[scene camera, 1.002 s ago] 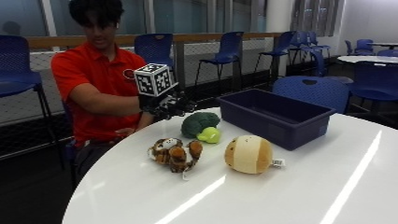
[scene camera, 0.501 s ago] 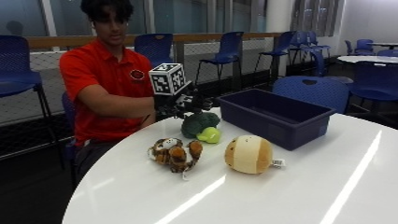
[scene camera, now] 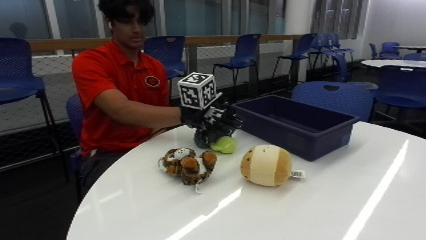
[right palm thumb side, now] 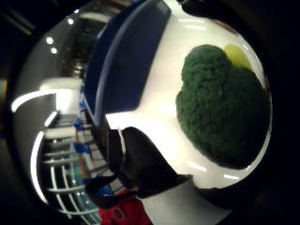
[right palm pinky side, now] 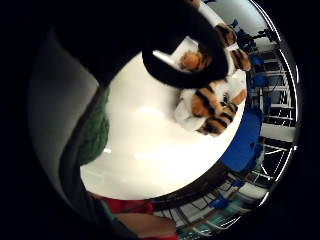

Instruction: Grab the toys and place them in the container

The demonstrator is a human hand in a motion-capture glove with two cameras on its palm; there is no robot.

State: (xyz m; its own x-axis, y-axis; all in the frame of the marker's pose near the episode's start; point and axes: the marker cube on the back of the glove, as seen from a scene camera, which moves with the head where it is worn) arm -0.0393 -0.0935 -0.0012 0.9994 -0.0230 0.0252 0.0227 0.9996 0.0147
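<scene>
A green broccoli plush [scene camera: 221, 143] with a lime-coloured stalk lies on the white round table [scene camera: 319, 200], beside the dark blue container [scene camera: 296, 125]. My gloved right hand [scene camera: 216, 118] hovers right over it, fingers spread downward and partly hiding its top. In the thumb side palm view the broccoli [right palm thumb side: 225, 108] looms close, with bare table between it and my thumb [right palm thumb side: 140, 164]; the container [right palm thumb side: 126, 61] lies beyond. A tiger plush [scene camera: 188, 165] and a round tan plush [scene camera: 266, 165] lie nearer the table's front. The little finger side palm view shows the tiger [right palm pinky side: 212, 107] and the broccoli's edge [right palm pinky side: 95, 127].
Blue chairs [scene camera: 333, 97] stand behind the table and along the window wall. The person sits at the table's far left edge. Bare white tabletop stretches to the front and right of the toys.
My hand has moved toward the container side and come down from above the table to just over the broccoli plush. The toys have not moved.
</scene>
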